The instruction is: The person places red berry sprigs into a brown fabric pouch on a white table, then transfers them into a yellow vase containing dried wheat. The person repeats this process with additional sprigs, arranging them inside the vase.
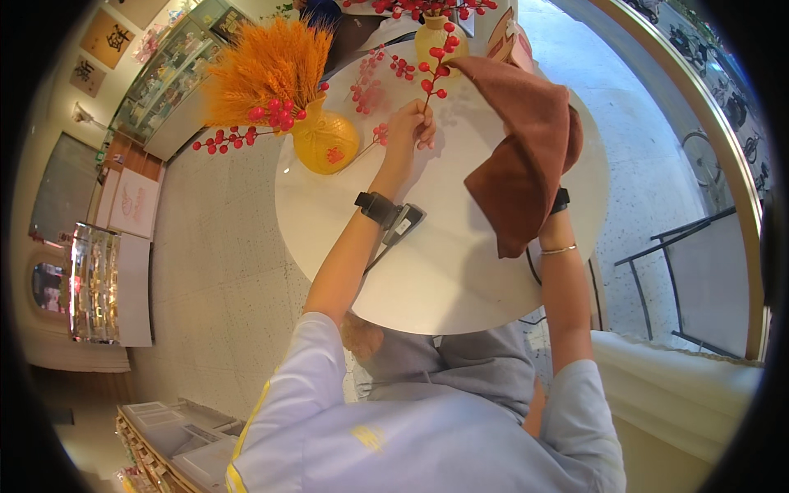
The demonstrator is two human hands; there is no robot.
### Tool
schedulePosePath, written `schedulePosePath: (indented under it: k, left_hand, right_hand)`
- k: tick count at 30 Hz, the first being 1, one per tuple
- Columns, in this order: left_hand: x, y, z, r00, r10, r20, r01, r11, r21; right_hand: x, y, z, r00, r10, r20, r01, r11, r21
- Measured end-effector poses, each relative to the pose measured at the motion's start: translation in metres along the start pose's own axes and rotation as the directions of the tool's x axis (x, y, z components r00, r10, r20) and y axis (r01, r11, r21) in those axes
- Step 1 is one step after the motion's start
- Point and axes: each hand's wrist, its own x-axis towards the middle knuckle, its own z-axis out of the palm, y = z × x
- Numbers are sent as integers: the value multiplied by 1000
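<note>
My left hand [420, 126] pinches the stem of an artificial red berry sprig [439, 71], held upright above the round white table [320, 228]. Over my right hand hangs a brown cloth [524, 154], which hides its fingers; part of the hand may show at the cloth's left edge. To the left stands a round yellow vase [325, 143] with orange wheat-like stalks [268, 68] and red berries. Another berry sprig [379, 134] lies beside that vase. A pale yellow vase [434, 43] with red berries is at the table's far side.
A small dark device [405, 223] with a cable lies near my left wrist. Behind the cloth is a pinkish object [511, 43]. Another person's dark clothing shows at the far edge. A black-framed stand [696, 277] is at the right, glass display cases [166, 80] at the left.
</note>
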Motion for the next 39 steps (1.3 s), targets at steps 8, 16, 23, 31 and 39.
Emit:
schedulePosePath:
  k: [8, 16, 23, 31, 39]
  left_hand:
    - [-17, -15, 5, 999, -43, -5, 43, 994, -104]
    - [-21, -30, 5, 972, -126, 200, 123, 992, 28]
    - [-22, -22, 10, 976, -206, 72, 200, 976, 81]
    - [-24, -22, 5, 981, -135, 140, 139, 990, -22]
    - [-22, -33, 0, 960, -242, 140, 236, 970, 60]
  right_hand:
    - [17, 30, 17, 949, 292, 123, -316, 886, 338]
    - [-11, -29, 60, 786, 446, 428, -615, 637, 465]
    - [-10, -11, 69, 838, 329, 434, -473, 834, 282]
    - [-4, -1, 58, 782, 572, 247, -534, 412, 739]
    - [-12, -16, 44, 917, 26, 399, -42, 999, 30]
